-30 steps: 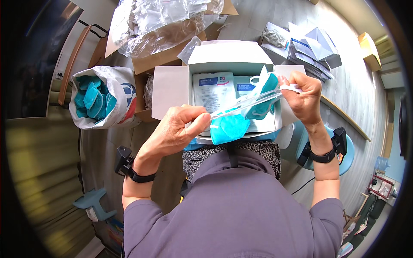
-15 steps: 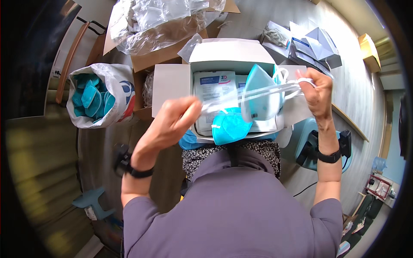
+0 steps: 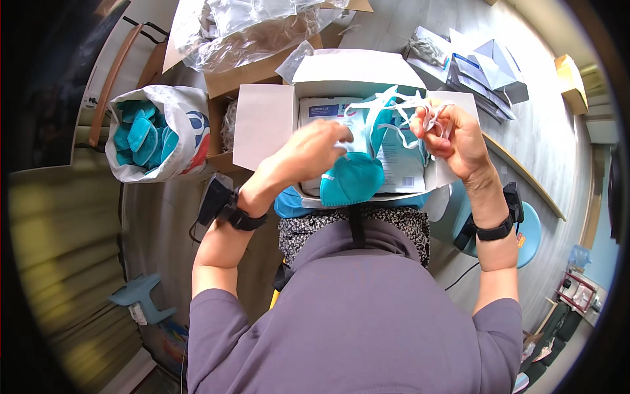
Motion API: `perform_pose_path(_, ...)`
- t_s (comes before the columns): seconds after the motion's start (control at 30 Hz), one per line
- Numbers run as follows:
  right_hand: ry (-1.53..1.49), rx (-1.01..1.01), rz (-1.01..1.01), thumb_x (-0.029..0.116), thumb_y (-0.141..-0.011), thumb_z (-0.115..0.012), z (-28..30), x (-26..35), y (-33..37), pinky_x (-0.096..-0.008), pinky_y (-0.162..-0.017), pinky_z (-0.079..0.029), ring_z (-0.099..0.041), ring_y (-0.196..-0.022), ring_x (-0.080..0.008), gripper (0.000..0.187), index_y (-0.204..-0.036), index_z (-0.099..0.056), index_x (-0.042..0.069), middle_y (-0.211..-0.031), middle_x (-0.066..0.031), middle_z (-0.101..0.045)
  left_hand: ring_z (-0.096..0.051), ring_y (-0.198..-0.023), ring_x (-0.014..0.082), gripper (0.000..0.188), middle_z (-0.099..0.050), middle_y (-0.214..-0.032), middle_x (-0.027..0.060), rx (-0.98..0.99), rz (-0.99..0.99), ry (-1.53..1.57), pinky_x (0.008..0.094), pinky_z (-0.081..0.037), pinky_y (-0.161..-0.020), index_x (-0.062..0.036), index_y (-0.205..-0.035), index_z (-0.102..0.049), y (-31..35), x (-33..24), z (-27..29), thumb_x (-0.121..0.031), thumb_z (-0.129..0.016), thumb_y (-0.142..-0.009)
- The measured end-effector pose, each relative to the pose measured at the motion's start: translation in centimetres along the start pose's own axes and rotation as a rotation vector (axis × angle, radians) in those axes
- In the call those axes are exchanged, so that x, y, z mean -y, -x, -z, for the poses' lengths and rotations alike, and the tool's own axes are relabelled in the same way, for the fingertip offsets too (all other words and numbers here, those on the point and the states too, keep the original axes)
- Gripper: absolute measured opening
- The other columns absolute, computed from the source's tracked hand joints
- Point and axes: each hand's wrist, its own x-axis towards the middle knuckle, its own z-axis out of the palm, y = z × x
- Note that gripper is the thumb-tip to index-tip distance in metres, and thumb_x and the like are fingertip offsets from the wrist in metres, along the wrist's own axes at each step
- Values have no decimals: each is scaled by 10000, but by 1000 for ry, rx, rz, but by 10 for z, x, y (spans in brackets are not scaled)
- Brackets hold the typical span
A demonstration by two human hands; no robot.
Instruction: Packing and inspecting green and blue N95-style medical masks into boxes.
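Note:
White elastic straps [image 3: 430, 119] are bunched in the closed fingers of my right hand [image 3: 458, 136], over the right side of an open white box [image 3: 357, 71]. From these straps hangs a teal face mask [image 3: 379, 121], seen almost edge-on. A second teal face mask [image 3: 352, 180] rests at the near rim of the box, its front facing up. Just left of the hanging mask is my left hand [image 3: 314, 152], beside the second mask's top; its fingers are smeared, so their grip is unclear. Inside the box lie flat white printed packets [image 3: 401, 164].
To the left stands a white bag [image 3: 190, 128] full of teal masks. Behind the box, a brown carton [image 3: 239, 82] is heaped with clear plastic wrap [image 3: 256, 43]. Flattened pale boxes [image 3: 482, 72] lie at the far right. A blue stool [image 3: 525, 240] is at my right.
The straps stretched between both hands have gone slack. My left hand has moved right and up, toward the masks. My right hand has drawn in to the left, gathering the straps; the hanging mask has turned.

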Motion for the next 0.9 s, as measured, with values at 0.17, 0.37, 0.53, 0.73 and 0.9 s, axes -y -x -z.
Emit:
perform_pose_path(0.17,-109,16,-23,103,-830,-477,2,-1,10,-187,-458,-325,-385,-503,-54,332,-1104,-560,-66,-819,-128,-630,-646,-765,277,309,-647,-789,134,285,182,149,388,-506,-722,-19,-1075,-654,6,-18,-14,-209,-724,-841)
perform_pose_path(0.37,-53,-23,53,114,-811,-532,9,-11,16,-168,-504,-399,-514,-634,-80,404,-1171,-559,-65,-816,-72,-605,-647,-798,240,340,-691,-886,144,460,223,263,358,-511,-739,4,-1047,-668,15,-18,-16,-294,-716,-891)
perform_pose_path(0.53,-85,-9,22,247,-928,-588,11,-19,14,-161,-646,-553,-625,-723,-92,377,-1157,-585,-53,-861,-66,-639,-670,-954,277,526,-686,-1031,198,498,293,496,362,-525,-809,30,-1158,-647,25,-29,-1,-433,-696,-914)
perform_pose_path(0.73,-43,-52,63,248,-942,-625,3,-22,13,-134,-495,-444,-571,-624,-54,319,-1093,-603,-33,-799,-32,-618,-627,-784,222,365,-674,-905,173,384,164,411,348,-515,-739,2,-1149,-654,40,-45,18,-307,-660,-955)
perform_pose_path(0.9,111,-25,63,364,-962,-658,-5,-21,22,-173,-401,-246,-368,-461,-3,371,-910,-635,-3,-635,40,-497,-613,-698,260,203,-651,-820,172,-448,209,268,349,-501,-690,-12,-1129,-657,45,-69,9,-124,-615,-964)
